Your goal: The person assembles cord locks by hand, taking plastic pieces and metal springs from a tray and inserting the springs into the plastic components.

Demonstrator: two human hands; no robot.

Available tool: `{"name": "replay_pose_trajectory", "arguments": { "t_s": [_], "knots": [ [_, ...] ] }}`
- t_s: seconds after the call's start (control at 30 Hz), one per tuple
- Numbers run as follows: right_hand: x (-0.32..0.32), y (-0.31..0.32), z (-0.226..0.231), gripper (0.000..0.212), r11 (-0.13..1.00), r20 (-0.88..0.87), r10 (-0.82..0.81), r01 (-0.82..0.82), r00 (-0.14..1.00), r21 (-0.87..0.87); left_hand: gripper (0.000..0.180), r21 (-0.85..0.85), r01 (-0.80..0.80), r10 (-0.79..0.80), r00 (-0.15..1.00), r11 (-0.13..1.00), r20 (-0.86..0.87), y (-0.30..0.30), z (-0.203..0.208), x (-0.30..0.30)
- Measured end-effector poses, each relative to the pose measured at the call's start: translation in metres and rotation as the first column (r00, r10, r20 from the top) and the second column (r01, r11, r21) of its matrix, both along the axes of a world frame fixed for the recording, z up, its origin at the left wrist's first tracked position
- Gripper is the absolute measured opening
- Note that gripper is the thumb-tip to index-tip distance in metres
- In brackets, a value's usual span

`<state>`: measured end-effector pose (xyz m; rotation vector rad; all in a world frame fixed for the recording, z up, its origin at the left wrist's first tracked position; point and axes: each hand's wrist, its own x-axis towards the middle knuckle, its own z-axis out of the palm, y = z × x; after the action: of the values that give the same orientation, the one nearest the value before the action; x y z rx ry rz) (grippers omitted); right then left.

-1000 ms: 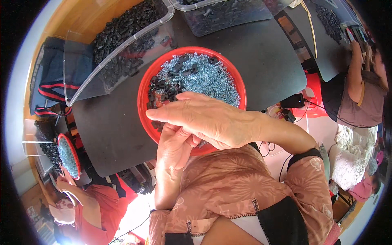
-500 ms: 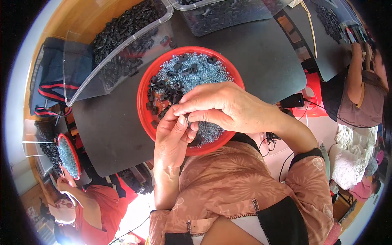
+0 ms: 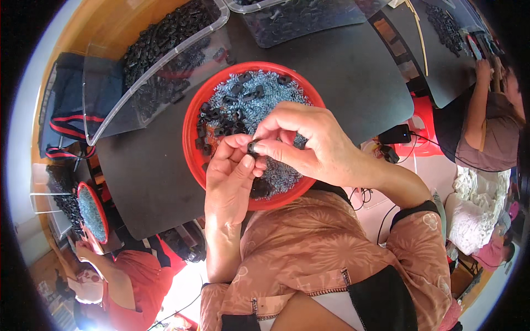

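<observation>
Over a red plastic basin (image 3: 191, 149), my two hands meet at a small black plastic piece (image 3: 252, 148). My left hand (image 3: 226, 179) pinches it between thumb and fingers. From the other side, my right hand (image 3: 317, 140) closes its thumb and forefinger on the same piece; whether a spring is between them is too small to tell. Many small silvery coil springs (image 3: 276, 99) fill the basin. Loose black plastic pieces (image 3: 221, 124) lie on the springs, mostly at the basin's left side. My right hand hides part of the heap.
A clear bin (image 3: 154, 77) of black pieces stands at the back left of the dark table (image 3: 149, 182); another clear bin (image 3: 303, 25) is behind the basin. Co-workers sit to the left and right. A second red basin (image 3: 99, 212) of springs is at far left.
My right hand has drawn back slightly and its fingers have lifted, so the black piece shows between my fingertips. The basin has shifted slightly left in view.
</observation>
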<state>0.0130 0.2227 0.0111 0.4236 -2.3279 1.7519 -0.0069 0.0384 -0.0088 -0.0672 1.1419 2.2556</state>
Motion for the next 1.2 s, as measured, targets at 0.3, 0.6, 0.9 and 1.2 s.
{"name": "replay_pose_trajectory", "arguments": {
  "t_s": [0.3,0.6,0.9,1.2],
  "knots": [
    [0.006,-0.001,-0.003,0.016,0.995,0.213,0.076,-0.061,0.974,-0.076,0.017,-0.193,0.016,-0.057,0.975,0.981,-0.213,-0.004,-0.004,0.004],
    [0.008,0.003,0.002,0.014,0.992,0.239,0.129,-0.129,0.962,-0.014,0.017,-0.363,0.05,-0.146,0.959,0.93,-0.244,-0.006,0.004,0.0],
    [0.004,0.004,0.007,0.017,0.974,0.536,0.17,-0.06,0.827,-0.217,0.018,-0.375,-0.008,-0.126,0.935,0.927,-0.332,-0.006,-0.001,0.004],
    [0.005,0.004,0.004,0.016,0.962,0.489,0.244,-0.143,0.837,-0.234,0.016,-0.43,0.021,-0.167,0.938,0.903,-0.305,-0.007,0.0,0.005]
  ]
}}
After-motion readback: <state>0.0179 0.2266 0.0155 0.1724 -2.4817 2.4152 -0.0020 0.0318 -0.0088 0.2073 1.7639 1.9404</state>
